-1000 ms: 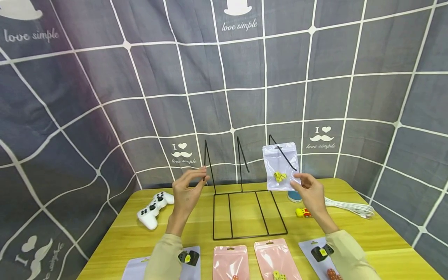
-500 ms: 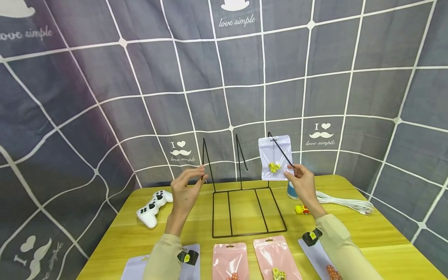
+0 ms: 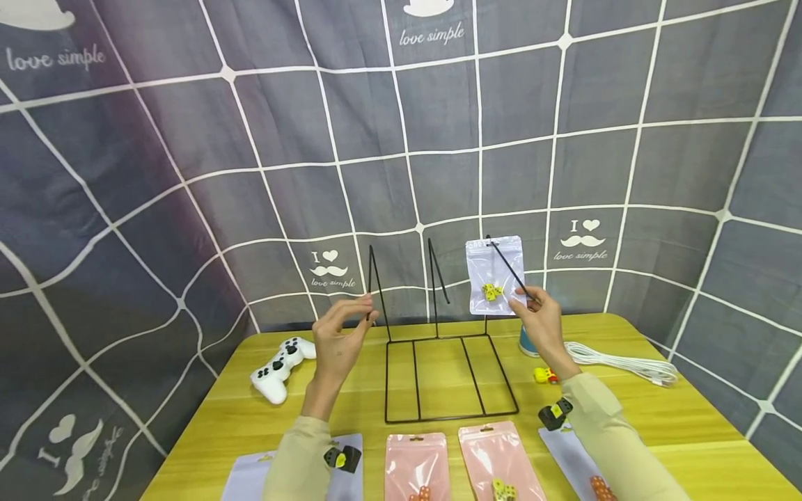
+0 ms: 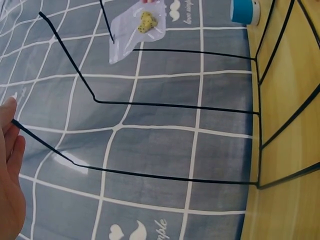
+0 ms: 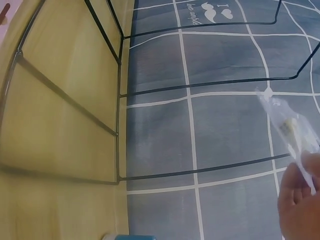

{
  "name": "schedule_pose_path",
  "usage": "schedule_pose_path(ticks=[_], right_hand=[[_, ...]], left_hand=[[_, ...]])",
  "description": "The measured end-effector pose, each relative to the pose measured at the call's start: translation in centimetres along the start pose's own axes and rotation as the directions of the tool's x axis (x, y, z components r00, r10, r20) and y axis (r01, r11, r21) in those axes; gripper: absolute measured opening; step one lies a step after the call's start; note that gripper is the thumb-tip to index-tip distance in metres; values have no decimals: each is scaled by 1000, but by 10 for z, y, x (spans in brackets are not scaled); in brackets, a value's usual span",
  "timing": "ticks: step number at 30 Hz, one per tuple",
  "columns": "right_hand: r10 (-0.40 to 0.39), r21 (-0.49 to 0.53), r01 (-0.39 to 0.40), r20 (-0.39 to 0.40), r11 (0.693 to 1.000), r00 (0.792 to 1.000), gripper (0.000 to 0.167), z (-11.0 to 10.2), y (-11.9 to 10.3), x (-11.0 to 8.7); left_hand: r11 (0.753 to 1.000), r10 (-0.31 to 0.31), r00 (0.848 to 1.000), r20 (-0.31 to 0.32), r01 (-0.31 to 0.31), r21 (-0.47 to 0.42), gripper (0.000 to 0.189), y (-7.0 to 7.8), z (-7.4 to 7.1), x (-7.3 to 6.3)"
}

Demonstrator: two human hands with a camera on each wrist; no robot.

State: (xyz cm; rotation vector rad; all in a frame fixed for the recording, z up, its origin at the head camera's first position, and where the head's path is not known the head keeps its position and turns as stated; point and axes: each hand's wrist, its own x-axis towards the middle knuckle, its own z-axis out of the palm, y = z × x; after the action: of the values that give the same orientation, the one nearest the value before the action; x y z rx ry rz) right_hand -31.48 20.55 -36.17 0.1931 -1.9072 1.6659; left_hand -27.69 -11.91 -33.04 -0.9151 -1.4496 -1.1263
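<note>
A black wire rack (image 3: 451, 418) with three upright prongs stands on the wooden table. My left hand (image 3: 338, 337) pinches the front tip of its left prong, as the left wrist view also shows. Through its hang hole, a clear zip bag (image 3: 479, 268) of yellow dice (image 3: 491, 291) hangs on the right prong, near the upright. My right hand (image 3: 540, 321) pinches the bag's lower right corner, right beside that prong's tip. In the right wrist view the bag (image 5: 287, 122) appears edge-on between thumb and fingers. The middle prong (image 4: 70, 57) holds nothing.
Pink zip bags (image 3: 416, 452) and pale ones (image 3: 247, 476) lie along the table's front. A white game controller (image 3: 282, 369) is at left. To the right are a blue-and-white cylinder (image 3: 529, 342), a small yellow-red toy (image 3: 544, 376) and a coiled white cable (image 3: 617, 362).
My right hand has moved the bag back and up along the right prong, its hole sliding toward the upright. The left hand keeps its pinch on the left prong.
</note>
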Motion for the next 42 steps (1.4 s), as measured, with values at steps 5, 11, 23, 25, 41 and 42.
schedule_pose_path(ticks=[5,11,23,25,41,42], right_hand=[[-10,11,10,-16,1000,1000,29,0,10,2],[12,-48,-13,-24,999,1000,33,-3,32,8],[-1,-15,0,-20,1000,1000,34,-17,28,5],[-20,-30,19,-21,999,1000,34,-20,25,2],[-114,-299,161,168,941,979,24,-52,-38,-48],[-102,-329,158,180,931,978,24,-56,-34,-50]], left_hand=[[1000,-9,1000,-1,9,7,27,0,1,0],[1000,-13,1000,-10,13,0,31,-1,1,-1],[1000,-9,1000,-19,9,-25,27,2,2,-1],[1000,-14,1000,-22,13,-18,27,2,3,-1],[999,-44,998,-40,44,-18,27,3,3,-3],[999,-40,998,-43,40,-12,27,3,3,-3]])
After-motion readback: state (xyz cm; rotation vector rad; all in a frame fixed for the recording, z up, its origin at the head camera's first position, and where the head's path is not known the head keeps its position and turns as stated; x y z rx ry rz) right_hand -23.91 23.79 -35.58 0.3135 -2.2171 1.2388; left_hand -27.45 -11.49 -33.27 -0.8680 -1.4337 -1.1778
